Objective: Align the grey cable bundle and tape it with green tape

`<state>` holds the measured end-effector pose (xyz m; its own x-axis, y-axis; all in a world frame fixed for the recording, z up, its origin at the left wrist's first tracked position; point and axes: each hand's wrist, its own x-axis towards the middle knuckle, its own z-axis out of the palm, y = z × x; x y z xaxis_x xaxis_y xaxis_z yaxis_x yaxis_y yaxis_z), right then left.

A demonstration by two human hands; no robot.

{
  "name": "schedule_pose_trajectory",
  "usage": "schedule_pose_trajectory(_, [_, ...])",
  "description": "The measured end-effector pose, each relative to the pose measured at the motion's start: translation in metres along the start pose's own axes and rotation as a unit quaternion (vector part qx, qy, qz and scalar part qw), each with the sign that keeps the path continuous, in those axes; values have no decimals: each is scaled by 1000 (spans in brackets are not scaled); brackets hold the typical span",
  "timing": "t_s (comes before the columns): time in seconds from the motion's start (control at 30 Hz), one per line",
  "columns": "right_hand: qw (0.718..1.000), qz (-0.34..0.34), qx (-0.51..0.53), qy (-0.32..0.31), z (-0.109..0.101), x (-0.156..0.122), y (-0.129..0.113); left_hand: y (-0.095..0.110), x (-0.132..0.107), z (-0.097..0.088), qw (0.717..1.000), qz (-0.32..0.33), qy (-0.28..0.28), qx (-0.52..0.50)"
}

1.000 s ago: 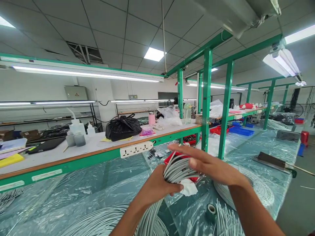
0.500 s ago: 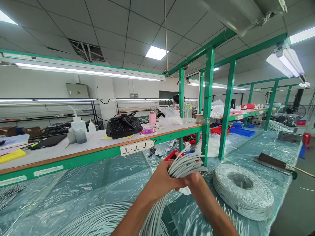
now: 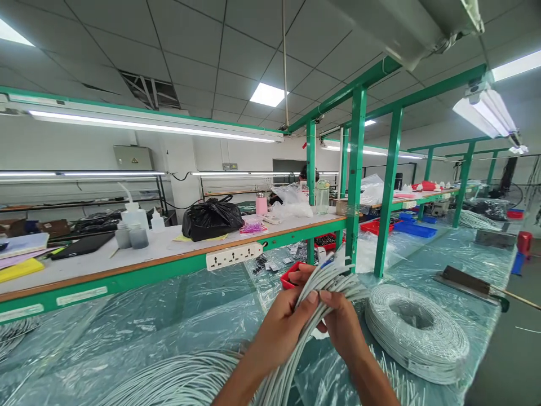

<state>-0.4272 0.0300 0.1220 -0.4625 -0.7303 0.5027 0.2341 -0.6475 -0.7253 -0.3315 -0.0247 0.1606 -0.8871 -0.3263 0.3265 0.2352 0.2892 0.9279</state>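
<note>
Both my hands hold one bundle of grey cables (image 3: pixel 327 282) in front of me, above the plastic-covered table (image 3: pixel 169 327). My left hand (image 3: pixel 284 327) grips the bundle from the left, fingers wrapped around it. My right hand (image 3: pixel 344 327) closes on it from the right, thumb on top. The cable ends fan out up and to the right of my hands. The bundle trails down toward me and joins a pile of loose grey cable (image 3: pixel 177 380) at the bottom edge.
A large flat coil of grey cable (image 3: pixel 416 332) lies to the right. A red tray (image 3: pixel 291 276) sits behind my hands. A green shelf with a white power strip (image 3: pixel 234 255), black bag (image 3: pixel 211 219) and bottles runs across. Green posts (image 3: pixel 354 180) stand just behind.
My right hand came off the top of the cable ends and dropped to grip the bundle beside my left hand. The large coil on the right is now uncovered.
</note>
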Motion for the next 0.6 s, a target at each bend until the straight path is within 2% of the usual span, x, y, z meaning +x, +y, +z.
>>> schedule_pose_trajectory(0.1, [995, -18, 25, 99, 9, -3, 5, -3, -1, 10, 997, 26, 60, 35])
schedule_pose_trajectory(0.17, [990, -39, 22, 135, 13, -4, 7, -3, -1, 13, 995, 39, 75, 48])
schedule_pose_trajectory(0.4, [980, -40, 54, 186, 16, -1, 12, -9, 1, 8, 991, 13, 121, 64])
schedule_pose_trajectory(0.5, [979, -51, 51, 193, 16, 0, 14, -13, 2, 8, 986, 27, 136, 90])
schedule_pose_trajectory(0.6, [978, -62, 56, 192, 15, 1, 16, -13, 2, 11, 978, 50, 177, 102])
